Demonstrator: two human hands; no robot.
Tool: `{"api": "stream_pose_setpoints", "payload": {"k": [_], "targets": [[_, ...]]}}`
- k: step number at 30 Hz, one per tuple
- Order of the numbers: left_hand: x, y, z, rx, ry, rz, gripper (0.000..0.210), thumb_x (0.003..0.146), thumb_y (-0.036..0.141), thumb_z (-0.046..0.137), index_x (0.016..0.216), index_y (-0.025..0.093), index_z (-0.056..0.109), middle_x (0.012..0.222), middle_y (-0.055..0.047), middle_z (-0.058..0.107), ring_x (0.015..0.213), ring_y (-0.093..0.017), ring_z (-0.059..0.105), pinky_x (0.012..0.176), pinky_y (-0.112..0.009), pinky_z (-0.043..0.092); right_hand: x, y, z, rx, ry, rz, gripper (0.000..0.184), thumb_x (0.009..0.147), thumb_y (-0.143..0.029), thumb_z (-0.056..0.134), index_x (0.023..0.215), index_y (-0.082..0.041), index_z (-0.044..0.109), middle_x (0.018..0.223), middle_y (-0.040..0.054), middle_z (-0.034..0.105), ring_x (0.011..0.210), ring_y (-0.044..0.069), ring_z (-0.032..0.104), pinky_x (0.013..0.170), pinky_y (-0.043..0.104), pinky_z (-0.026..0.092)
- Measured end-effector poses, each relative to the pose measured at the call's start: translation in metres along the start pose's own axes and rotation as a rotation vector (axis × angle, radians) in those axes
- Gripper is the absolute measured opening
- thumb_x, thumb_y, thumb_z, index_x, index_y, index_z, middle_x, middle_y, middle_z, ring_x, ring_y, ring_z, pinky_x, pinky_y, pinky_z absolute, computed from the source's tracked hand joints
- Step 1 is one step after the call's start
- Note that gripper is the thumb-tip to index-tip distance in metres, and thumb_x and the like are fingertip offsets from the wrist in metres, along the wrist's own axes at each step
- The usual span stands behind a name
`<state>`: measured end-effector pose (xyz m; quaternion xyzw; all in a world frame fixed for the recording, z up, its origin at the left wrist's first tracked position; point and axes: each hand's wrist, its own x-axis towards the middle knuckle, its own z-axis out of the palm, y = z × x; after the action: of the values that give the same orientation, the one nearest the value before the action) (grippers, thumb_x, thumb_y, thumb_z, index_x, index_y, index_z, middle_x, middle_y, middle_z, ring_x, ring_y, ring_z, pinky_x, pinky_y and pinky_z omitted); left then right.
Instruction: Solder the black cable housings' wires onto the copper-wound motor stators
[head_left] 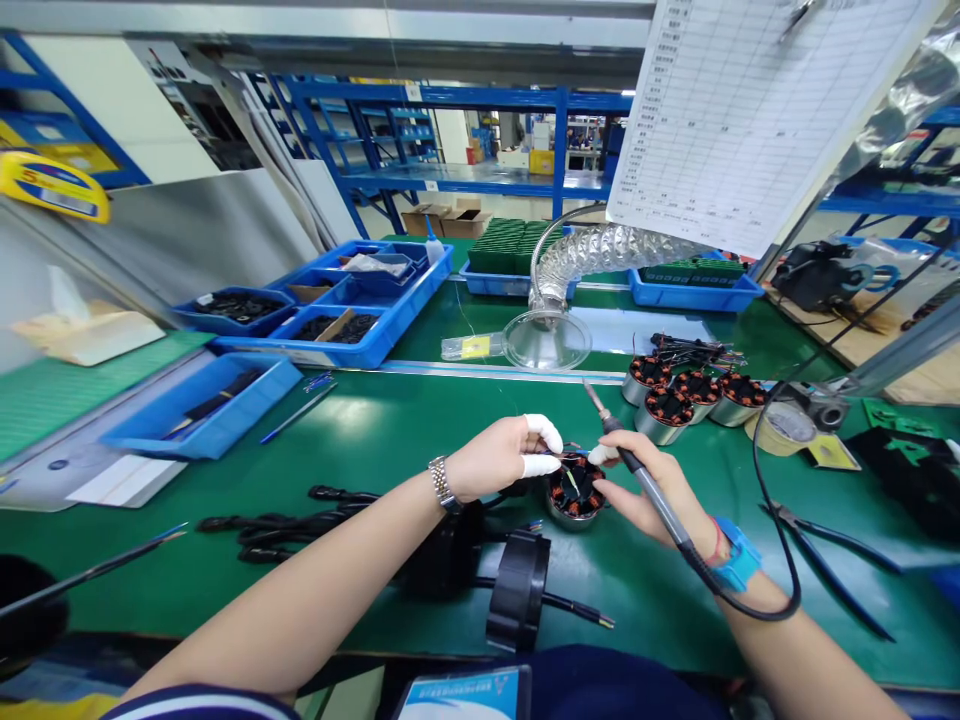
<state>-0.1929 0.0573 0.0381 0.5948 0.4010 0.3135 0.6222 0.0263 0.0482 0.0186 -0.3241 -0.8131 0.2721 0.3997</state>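
I'm pinching thin wires (574, 457) above a copper-wound stator (576, 490), left hand (499, 460) nearly closing at the fingertips, right hand (675, 478) curling around a soldering iron (651, 485)

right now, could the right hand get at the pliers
Probably not easily: the right hand holds a soldering iron, and its cable loops between that hand and the pliers in this view.
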Motion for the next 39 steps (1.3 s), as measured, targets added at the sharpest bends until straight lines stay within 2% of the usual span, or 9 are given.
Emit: {"api": "stream_pose_setpoints", "payload": {"k": [5,13,16,20,22,25,29,36,39], "targets": [[-0.001,0.001,0.002,0.021,0.01,0.028,0.017,0.069,0.019,0.064,0.077,0.014,0.05,0.075,0.001,0.053,0.072,-0.01,0.052,0.075,-0.028,0.041,0.013,-0.003,0.01,-0.015,0.165,-0.045,0.033,0.077,-0.018,0.059,0.107,-0.024,0.048,0.086,0.001,0.062,0.077,0.012,0.06,0.074,0.025,0.049],[-0.003,0.0,0.003,0.096,-0.03,0.1,0.016,0.072,0.019,0.061,0.08,0.015,0.048,0.076,0.0,0.053,0.074,-0.011,0.055,0.077,-0.029,0.044,0.02,-0.001,0.014,-0.03,0.141,-0.072,0.03,0.079,-0.018,0.055,0.108,-0.024,0.049,0.086,0.0008,0.062,0.077,0.012,0.061,0.074,0.024,0.05],[-0.008,0.003,0.001,0.362,-0.007,0.185,0.012,0.075,0.019,0.057,0.085,0.017,0.051,0.081,-0.001,0.058,0.077,-0.013,0.057,0.076,-0.028,0.044,0.019,-0.003,0.012,-0.03,0.128,-0.073,0.028,0.08,-0.018,0.054,0.107,-0.024,0.048,0.085,0.0009,0.062,0.075,0.012,0.061,0.072,0.025,0.05],[-0.016,0.008,-0.006,0.726,0.102,0.228,0.009,0.08,0.024,0.052,0.081,0.018,0.059,0.081,-0.002,0.063,0.074,-0.014,0.057,0.073,-0.026,0.043,0.017,-0.002,0.011,0.01,0.147,-0.068,0.029,0.08,-0.017,0.054,0.107,-0.023,0.047,0.083,0.0009,0.061,0.074,0.011,0.06,0.071,0.024,0.05],[-0.017,0.009,-0.01,0.656,0.142,0.221,0.013,0.081,0.026,0.051,0.08,0.017,0.06,0.084,-0.003,0.064,0.078,-0.015,0.058,0.075,-0.026,0.043,0.015,-0.002,0.011,0.017,0.169,-0.063,0.03,0.079,-0.016,0.055,0.107,-0.023,0.047,0.083,0.0007,0.061,0.074,0.011,0.06,0.072,0.024,0.049],[-0.015,0.01,-0.012,0.384,0.183,0.207,0.012,0.079,0.026,0.053,0.085,0.016,0.056,0.084,-0.004,0.059,0.078,-0.014,0.055,0.073,-0.026,0.043,0.013,0.0,0.011,0.016,0.208,-0.05,0.03,0.078,-0.016,0.056,0.106,-0.023,0.047,0.083,0.0008,0.061,0.075,0.012,0.06,0.073,0.025,0.049],[-0.011,0.011,-0.01,0.171,0.151,0.21,0.013,0.076,0.024,0.055,0.083,0.016,0.048,0.075,0.001,0.048,0.066,-0.01,0.047,0.062,-0.023,0.04,0.011,0.0,0.011,0.017,0.237,-0.031,0.031,0.078,-0.017,0.057,0.107,-0.023,0.047,0.082,0.0008,0.061,0.072,0.011,0.06,0.071,0.025,0.05],[-0.001,0.009,0.001,0.257,0.104,0.22,0.011,0.076,0.023,0.055,0.075,0.015,0.048,0.078,-0.001,0.051,0.067,-0.011,0.049,0.065,-0.026,0.041,0.012,-0.004,0.013,0.032,0.275,-0.016,0.033,0.077,-0.016,0.058,0.107,-0.023,0.048,0.081,0.0001,0.061,0.071,0.012,0.06,0.072,0.026,0.05],[-0.001,0.013,0.007,0.499,0.141,0.272,0.006,0.076,0.021,0.054,0.074,0.016,0.051,0.081,-0.003,0.053,0.068,-0.012,0.05,0.066,-0.026,0.042,0.012,-0.005,0.015,0.053,0.289,0.006,0.033,0.077,-0.017,0.058,0.108,-0.023,0.048,0.08,-0.0001,0.061,0.07,0.012,0.06,0.071,0.026,0.05]]}}
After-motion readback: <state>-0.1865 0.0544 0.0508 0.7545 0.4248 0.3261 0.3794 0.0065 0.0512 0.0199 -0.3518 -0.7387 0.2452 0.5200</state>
